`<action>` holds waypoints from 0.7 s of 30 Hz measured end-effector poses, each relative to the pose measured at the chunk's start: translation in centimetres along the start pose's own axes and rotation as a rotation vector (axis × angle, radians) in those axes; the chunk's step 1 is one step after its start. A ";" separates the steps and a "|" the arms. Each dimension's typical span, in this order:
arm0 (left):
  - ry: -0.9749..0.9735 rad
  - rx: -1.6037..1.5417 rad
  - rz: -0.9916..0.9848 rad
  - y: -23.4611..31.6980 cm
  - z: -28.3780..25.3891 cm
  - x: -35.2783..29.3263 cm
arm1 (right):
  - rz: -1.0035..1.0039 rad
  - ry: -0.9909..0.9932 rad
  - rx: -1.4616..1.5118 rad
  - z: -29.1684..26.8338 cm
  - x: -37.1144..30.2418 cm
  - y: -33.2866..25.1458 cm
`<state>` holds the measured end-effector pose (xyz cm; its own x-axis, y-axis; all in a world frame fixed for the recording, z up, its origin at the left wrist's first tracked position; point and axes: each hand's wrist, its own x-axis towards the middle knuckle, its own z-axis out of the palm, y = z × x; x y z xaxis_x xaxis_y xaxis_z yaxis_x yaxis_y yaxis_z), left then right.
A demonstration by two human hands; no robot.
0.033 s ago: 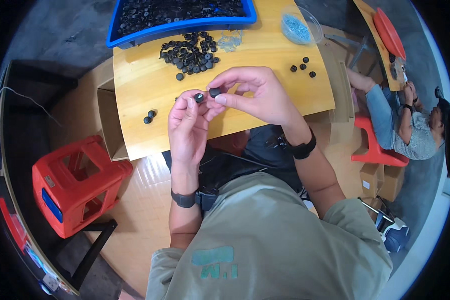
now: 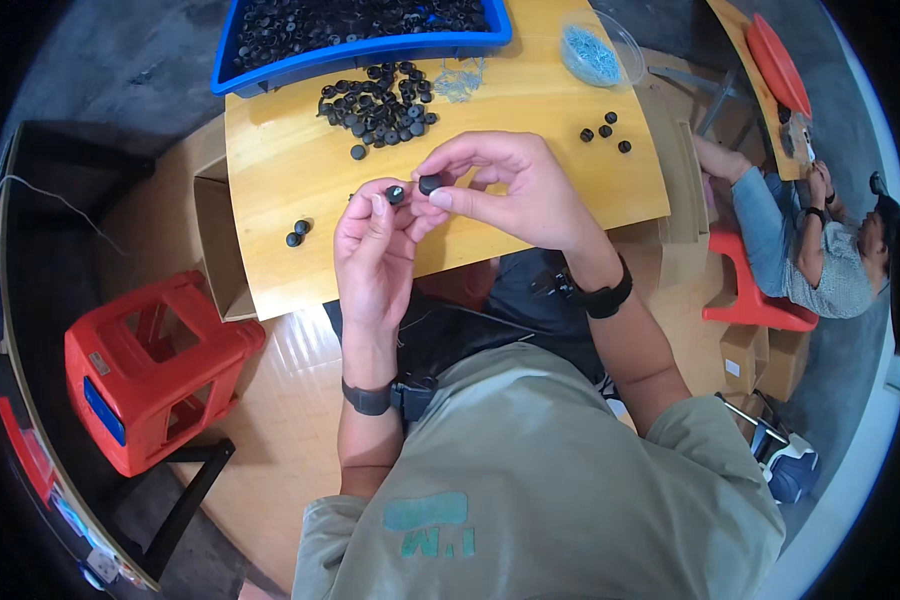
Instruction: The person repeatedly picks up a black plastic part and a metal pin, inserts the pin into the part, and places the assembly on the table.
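2 hands meet above the near part of a yellow desk (image 2: 530,105), each with a small, round black piece at the fingertips. The pale-spotted piece (image 2: 395,195) sits at the tip of the left thumb, against the ends of the bent fingers, its light mark facing up. Just to its right, across a narrow gap, the plain piece (image 2: 430,185) lies between the right thumb below and the index finger above, showing only a dark face.

The left hand (image 2: 375,250) has its palm turned up and inward; thumb and fingers close on their piece, parted only by its width. The right hand (image 2: 530,195) comes in from the side in a pinch, thumb and index finger likewise apart by about the width of what they grip, its other fingers curled beneath. Those lower fingers overlap the left fingers in this view, so whether the 2 hands touch cannot be told.

Beyond them a heap of black parts (image 2: 370,128) spreads on the desk, in front of a blue tray (image 2: 370,50) full of similar parts. Thin metal pins (image 2: 458,82) lie beside the heap. Farther right, a clear tub (image 2: 638,68) holds more pins. 4 loose black pieces (image 2: 605,131) rest near the desk's right edge, and 2 touching or nearly touching black pieces (image 2: 294,240) near its left edge.
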<state>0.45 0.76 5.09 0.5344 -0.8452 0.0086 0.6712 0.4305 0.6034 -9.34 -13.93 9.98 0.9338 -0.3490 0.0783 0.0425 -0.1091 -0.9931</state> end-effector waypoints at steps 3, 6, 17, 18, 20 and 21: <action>0.010 0.037 0.028 0.0 0.3 -0.2 | -0.032 0.042 -0.046 0.0 -0.3 -0.3; 0.030 0.132 0.048 -0.1 0.5 -0.4 | -0.063 0.044 -0.121 -0.1 -0.6 -0.7; 0.054 0.142 0.083 0.0 1.5 -0.7 | -0.122 0.040 0.187 -0.1 -1.3 0.6; 0.053 0.141 0.082 0.0 1.5 -0.7 | -0.112 0.040 0.221 -0.3 -1.4 0.9; 0.023 0.176 0.099 0.1 1.6 -0.8 | -0.103 0.040 0.255 -0.4 -1.6 1.1; 0.023 0.176 0.099 0.1 1.7 -0.8 | -0.103 0.065 0.285 -0.5 -1.7 1.1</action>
<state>-0.77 0.95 6.49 0.6064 -0.7930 0.0581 0.5158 0.4480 0.7303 -11.05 -13.95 8.79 0.8953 -0.4095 0.1757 0.2417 0.1150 -0.9635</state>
